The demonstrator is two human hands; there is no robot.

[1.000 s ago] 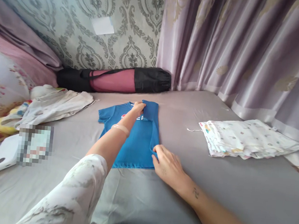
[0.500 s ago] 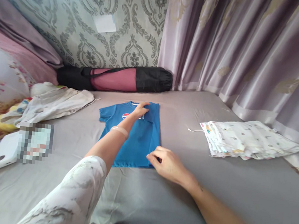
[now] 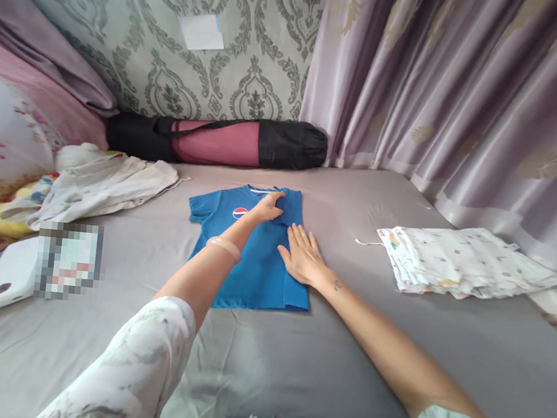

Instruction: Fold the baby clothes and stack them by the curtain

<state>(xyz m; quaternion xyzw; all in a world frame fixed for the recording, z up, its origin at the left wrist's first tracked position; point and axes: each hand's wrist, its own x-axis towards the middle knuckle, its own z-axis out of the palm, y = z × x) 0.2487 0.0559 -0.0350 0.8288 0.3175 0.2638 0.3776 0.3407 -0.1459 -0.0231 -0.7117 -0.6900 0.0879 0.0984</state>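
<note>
A blue T-shirt (image 3: 253, 266) with a round red, white and blue logo lies on the grey bed sheet, collar towards the wall. Its right side is folded inward, sleeve included; the left sleeve still sticks out. My left hand (image 3: 269, 206) rests on the folded sleeve near the collar, fingers stretched out and slightly apart. My right hand (image 3: 303, 256) lies flat with spread fingers on the shirt's folded right edge. My left forearm covers part of the shirt's front.
Folded white patterned cloth (image 3: 465, 263) lies at the right. A black and pink roll bag (image 3: 216, 140) lines the wall. On the left are a crumpled whitish cloth (image 3: 107, 189), a white device (image 3: 9, 275) and a blurred-out item (image 3: 74, 261). Curtains (image 3: 448, 87) hang at the right.
My right hand has moved from the shirt's lower right corner up along its right edge, and its curled fingers have opened flat. My left hand stays near the collar.
</note>
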